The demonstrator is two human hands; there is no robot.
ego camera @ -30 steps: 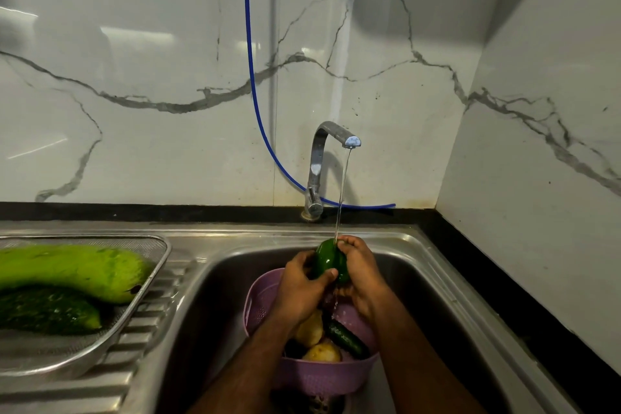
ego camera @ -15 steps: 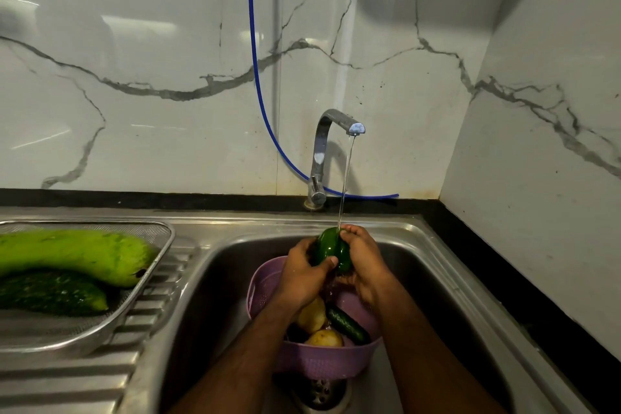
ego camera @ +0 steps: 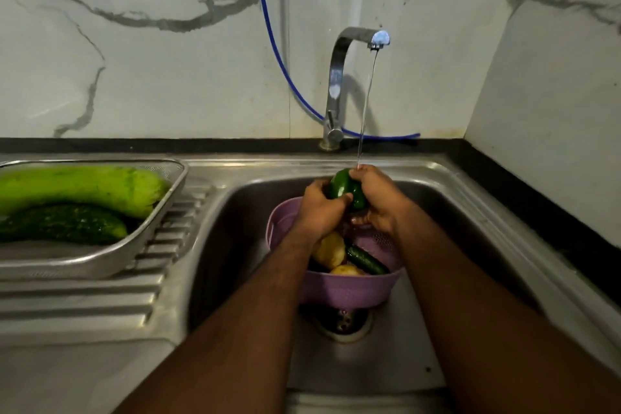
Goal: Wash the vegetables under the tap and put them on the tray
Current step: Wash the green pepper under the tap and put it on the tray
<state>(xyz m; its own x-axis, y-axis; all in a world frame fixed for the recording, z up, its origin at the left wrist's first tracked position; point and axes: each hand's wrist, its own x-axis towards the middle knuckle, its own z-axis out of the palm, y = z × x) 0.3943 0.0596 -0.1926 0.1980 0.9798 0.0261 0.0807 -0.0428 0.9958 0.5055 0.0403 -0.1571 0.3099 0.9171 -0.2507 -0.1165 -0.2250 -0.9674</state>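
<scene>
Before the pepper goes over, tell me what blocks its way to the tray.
Nothing visible does. Both hands hold the green pepper under the tap; the sink rim and ribbed drainboard toward the tray are bare. The tray already holds a pale gourd and a dark cucumber.

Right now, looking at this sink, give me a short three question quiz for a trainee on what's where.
1. True or false: both hands hold the green pepper under the stream from the tap.
2. How many vegetables lie on the metal tray?
A. none
B. two
C. four
3. Fill in: the unwashed vegetables wait in a ____ colander standing in the sink.

Key
1. True: left hand and right hand both grip it.
2. B: a pale green gourd and a dark cucumber.
3. Purple.
</scene>
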